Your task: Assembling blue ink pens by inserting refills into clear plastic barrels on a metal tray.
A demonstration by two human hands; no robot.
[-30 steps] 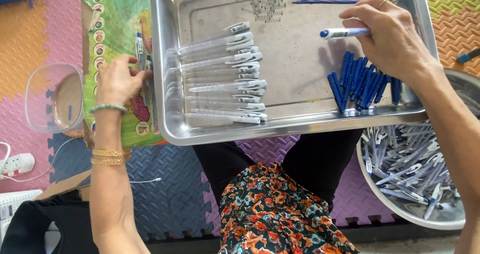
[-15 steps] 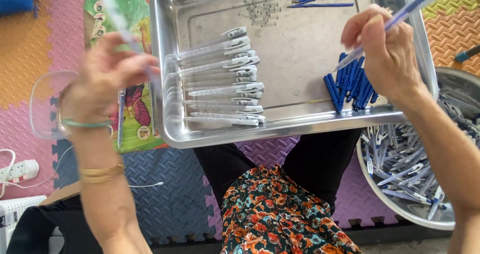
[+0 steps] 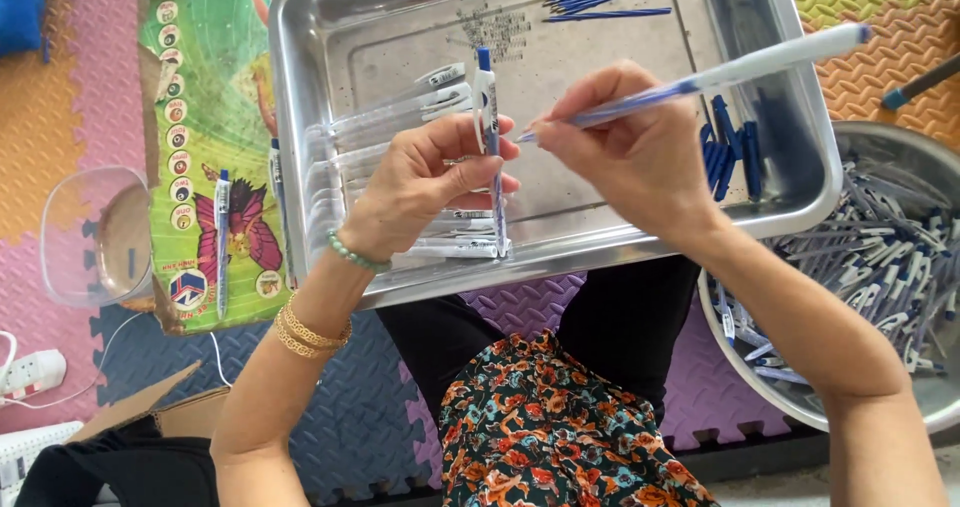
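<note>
**Pens over the steel tray**

Foam floor mats [image 3: 60, 117] in pink, orange and blue lie under a steel tray [image 3: 800, 197] on my lap. From the head camera, my left hand [image 3: 425, 187] pinches a clear pen barrel [image 3: 490, 147] upright above the tray. My right hand [image 3: 630, 157] pinches a white-and-blue pen [image 3: 720, 72], its tip just beside the barrel. A metal bowl [image 3: 745, 362] of pens sits to my right.

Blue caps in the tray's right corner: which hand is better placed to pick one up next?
Probably the right hand: the blue caps lie just beside it in the metal tray. The left hand is farther off, its fingers holding the clear pen barrel upright. But the right hand holds a pen.
</note>
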